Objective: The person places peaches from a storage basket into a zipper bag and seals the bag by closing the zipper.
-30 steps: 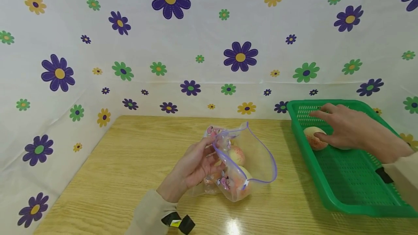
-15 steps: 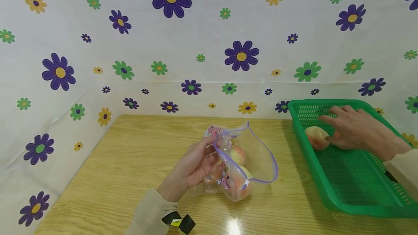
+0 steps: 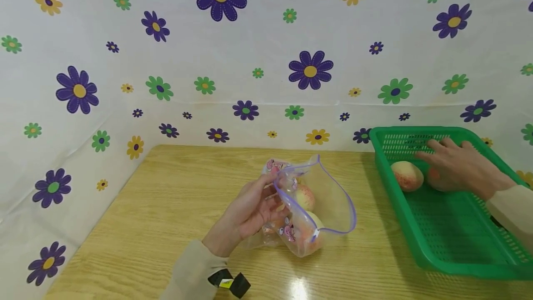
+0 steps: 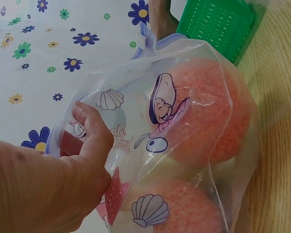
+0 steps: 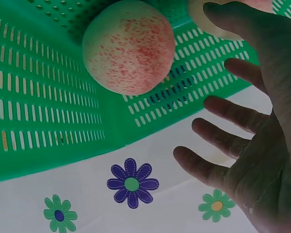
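Observation:
My left hand (image 3: pixel 247 214) grips the rim of a clear zip bag (image 3: pixel 343 193) with a purple zip edge and cartoon prints. The bag's mouth gapes to the right, and several peaches (image 3: pixel 305 198) lie inside it. In the left wrist view, reddish peaches (image 4: pixel 203 111) press against the printed plastic. My right hand (image 3: pixel 464 165) is over the green basket (image 3: pixel 410 233), fingers spread. Beneath it a second peach (image 3: pixel 435 180) is partly covered. Another peach (image 3: pixel 405 177) sits to its left against the basket wall. In the right wrist view the thumb overlaps the farther peach (image 5: pixel 201 19).
The basket stands at the right of the wooden table (image 3: pixel 158 207). A white flower-patterned cloth (image 3: pixel 266 40) hangs behind and along the left. A black strap (image 3: pixel 229 283) is worn on the left sleeve.
My right hand has shifted right within the basket, from the left peach to above the second one. The left hand keeps its hold on the bag.

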Tool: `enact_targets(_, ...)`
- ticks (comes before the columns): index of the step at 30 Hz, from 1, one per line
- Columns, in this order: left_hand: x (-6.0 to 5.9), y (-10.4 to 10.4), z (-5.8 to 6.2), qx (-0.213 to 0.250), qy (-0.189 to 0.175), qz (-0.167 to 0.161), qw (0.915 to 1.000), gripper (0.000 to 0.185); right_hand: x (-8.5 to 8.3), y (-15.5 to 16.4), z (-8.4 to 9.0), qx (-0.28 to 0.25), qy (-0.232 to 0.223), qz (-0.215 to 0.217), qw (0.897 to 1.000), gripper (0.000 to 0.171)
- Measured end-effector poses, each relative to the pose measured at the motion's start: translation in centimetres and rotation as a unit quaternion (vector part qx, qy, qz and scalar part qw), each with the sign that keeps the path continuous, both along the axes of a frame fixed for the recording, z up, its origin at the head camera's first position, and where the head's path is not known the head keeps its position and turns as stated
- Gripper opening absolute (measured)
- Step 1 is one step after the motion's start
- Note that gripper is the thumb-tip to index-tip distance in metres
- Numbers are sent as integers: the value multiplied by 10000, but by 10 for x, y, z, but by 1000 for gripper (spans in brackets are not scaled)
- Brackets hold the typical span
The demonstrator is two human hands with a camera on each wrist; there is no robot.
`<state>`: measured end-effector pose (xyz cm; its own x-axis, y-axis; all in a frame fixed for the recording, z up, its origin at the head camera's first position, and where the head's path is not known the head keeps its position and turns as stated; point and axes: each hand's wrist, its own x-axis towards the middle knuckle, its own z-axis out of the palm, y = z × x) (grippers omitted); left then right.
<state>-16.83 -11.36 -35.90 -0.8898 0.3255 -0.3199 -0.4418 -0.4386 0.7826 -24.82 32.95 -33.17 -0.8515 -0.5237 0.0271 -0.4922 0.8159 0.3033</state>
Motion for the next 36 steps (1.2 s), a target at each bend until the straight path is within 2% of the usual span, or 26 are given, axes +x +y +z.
enact_targets(12,-1,0,-1,85,7,-89,9999,25,-11,14,-11,242,-351,-247,9988,50)
enact_targets(18,-1,-1,0,21,52,-148,9999,28,-15,17,-17,111,-636,-629,9959,41)
enact_targets(23,-1,-1,0,7,23,-159,9999,29,-18,20,-23,320,-751,-795,9935,34)
enact_targets(31,-1,-1,-1,5,-35,-126,9999,30,-22,25,-31,348,-1129,-1008,9879,43)
enact_targets(36,-1,-1,-1,0,-17,-130,9999,31,-23,25,-30,233,-1180,-913,9885,42)
